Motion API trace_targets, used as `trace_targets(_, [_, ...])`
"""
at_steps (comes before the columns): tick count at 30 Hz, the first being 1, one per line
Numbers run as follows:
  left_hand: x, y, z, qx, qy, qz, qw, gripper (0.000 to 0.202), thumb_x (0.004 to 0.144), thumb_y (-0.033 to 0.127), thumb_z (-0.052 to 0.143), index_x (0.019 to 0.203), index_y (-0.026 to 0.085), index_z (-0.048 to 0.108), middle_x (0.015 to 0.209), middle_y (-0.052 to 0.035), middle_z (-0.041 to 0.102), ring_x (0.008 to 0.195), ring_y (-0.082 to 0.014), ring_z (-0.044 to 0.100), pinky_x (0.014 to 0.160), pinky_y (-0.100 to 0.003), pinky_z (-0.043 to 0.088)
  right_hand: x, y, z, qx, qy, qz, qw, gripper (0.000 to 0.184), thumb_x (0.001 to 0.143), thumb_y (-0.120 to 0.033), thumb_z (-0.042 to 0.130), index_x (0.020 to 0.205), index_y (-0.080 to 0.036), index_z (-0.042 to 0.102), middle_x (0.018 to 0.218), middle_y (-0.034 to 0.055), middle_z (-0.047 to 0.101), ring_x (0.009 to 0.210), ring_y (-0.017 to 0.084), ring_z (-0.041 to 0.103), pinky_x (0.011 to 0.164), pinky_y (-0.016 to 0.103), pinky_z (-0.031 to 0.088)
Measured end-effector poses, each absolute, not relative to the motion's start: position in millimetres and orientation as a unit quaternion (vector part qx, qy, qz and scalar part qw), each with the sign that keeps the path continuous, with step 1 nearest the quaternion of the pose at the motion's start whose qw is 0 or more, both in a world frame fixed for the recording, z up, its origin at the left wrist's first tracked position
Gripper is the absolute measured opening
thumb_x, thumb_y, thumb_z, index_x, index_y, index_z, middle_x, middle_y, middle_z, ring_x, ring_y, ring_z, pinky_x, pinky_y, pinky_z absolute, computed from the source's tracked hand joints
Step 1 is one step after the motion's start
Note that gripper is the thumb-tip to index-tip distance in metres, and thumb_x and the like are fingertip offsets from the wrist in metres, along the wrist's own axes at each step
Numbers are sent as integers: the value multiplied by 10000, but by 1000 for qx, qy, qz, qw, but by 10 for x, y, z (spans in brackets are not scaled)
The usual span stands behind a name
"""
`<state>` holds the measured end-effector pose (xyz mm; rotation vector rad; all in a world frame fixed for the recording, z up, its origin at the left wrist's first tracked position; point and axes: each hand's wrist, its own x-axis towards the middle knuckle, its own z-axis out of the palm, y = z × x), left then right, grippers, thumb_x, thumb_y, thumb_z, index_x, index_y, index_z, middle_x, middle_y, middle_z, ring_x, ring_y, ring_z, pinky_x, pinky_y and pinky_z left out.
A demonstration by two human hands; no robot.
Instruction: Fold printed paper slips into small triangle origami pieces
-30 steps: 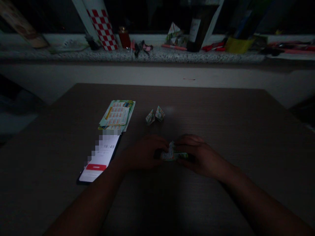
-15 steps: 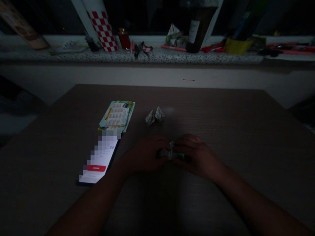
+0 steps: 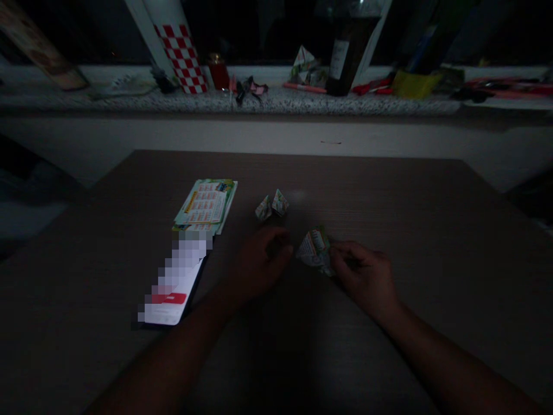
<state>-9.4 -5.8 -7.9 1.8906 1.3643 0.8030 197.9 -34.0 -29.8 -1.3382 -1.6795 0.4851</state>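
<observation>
Between my hands is a folded piece of printed paper [image 3: 315, 245], white with green and red print. My right hand [image 3: 365, 271] pinches its right edge between thumb and fingers. My left hand [image 3: 261, 259] is just left of the paper, apart from it, its fingers curved and a gap showing between thumb and forefinger. Beyond my hands, two small folded paper pieces [image 3: 272, 206] with pointed tops stand side by side on the table [image 3: 389, 196].
At the left lies a stack of printed calendar sheets [image 3: 205, 202]. A lit phone [image 3: 173, 288], partly blurred out, lies beside my left forearm. Behind the table, a speckled windowsill [image 3: 268, 104] holds a dark bottle [image 3: 345, 63], a red-and-white checkered tube [image 3: 184, 57] and other small items.
My left hand has come off the paper and shifted slightly left. The paper has turned and shows a wider printed face, with my right hand now pinching its right edge.
</observation>
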Motion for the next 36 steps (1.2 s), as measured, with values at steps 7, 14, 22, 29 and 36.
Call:
trace_targets(7, [-23, -48, -105, 699, 482, 277, 450, 187, 871, 218, 512, 959, 154, 664, 901, -29, 705, 829, -168, 652, 738, -274, 491, 1989, -357, -302, -517, -687, 287, 422, 134, 849, -222, 568, 783, -174, 675, 630, 2, 696, 541, 128, 655, 510, 210, 510])
trace_targets(14, [-44, 32, -203, 807, 425, 248, 327, 209, 859, 136, 473, 947, 154, 661, 894, -37, 680, 837, -168, 619, 780, -295, 462, 2153, -268, -258, -416, -805, 170, 387, 320, 808, -185, 641, 1128, -178, 620, 1137, 107, 655, 1055, 226, 610, 908, 384, 493])
trace_targets(22, [9, 99, -291, 888, 393, 179, 161, 275, 872, 188, 510, 1134, 159, 592, 1111, -91, 583, 1062, -231, 517, 930, -392, 404, 2155, -209, -277, -351, -898, 159, 212, 280, 787, -269, 698, 1058, -206, 664, 1149, 83, 644, 1108, 258, 559, 957, 436, 445])
trace_targets(29, [-213, -14, -156, 909, 355, 129, 176, 204, 866, 195, 550, 1058, 208, 619, 1057, -39, 598, 1010, -206, 525, 917, -377, 376, 2127, -232, -242, -347, -903, 164, 195, 277, 815, -261, 670, 1087, -211, 658, 1130, 69, 652, 1102, 244, 554, 979, 422, 435])
trace_targets(36, [-196, 1, -118, 920, 337, 99, 174, 173, 879, 167, 525, 999, 208, 643, 1037, -24, 627, 979, -193, 537, 903, -366, 355, 2068, -232, -246, -331, -901, 200, 197, 344, 810, -220, 662, 1152, -218, 618, 1146, 68, 661, 1111, 235, 562, 989, 415, 438])
